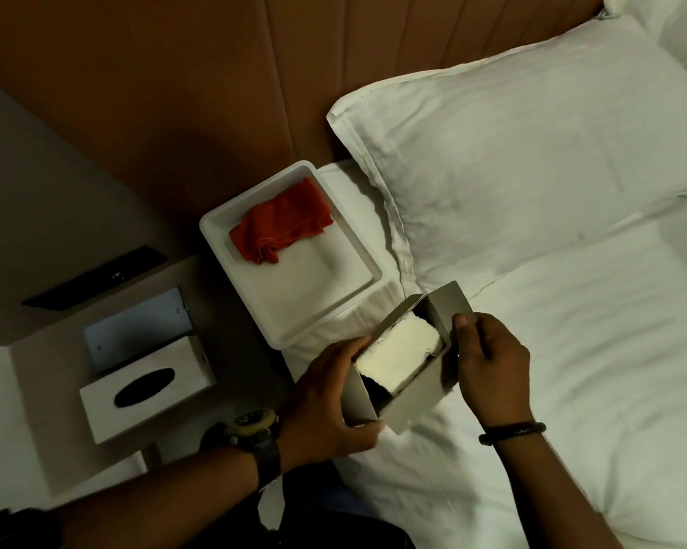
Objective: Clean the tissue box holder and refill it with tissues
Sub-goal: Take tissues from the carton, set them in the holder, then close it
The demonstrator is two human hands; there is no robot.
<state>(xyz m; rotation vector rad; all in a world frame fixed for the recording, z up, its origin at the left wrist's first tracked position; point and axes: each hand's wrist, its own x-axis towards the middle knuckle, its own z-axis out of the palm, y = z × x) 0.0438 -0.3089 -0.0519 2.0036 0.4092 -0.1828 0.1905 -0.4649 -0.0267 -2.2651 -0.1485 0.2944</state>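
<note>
An opened cardboard tissue box rests on the bed's near left edge, with a white stack of tissues showing inside. My left hand grips the box's left side. My right hand pinches the raised flap at its right end. The white tissue box holder, with a dark oval slot on top, sits on the bedside table to the left. Its open lid or base panel stands just behind it.
A white tray holding a folded red cloth lies at the bed's edge by the brown headboard. A white pillow fills the upper right. A dark panel sits on the bedside table.
</note>
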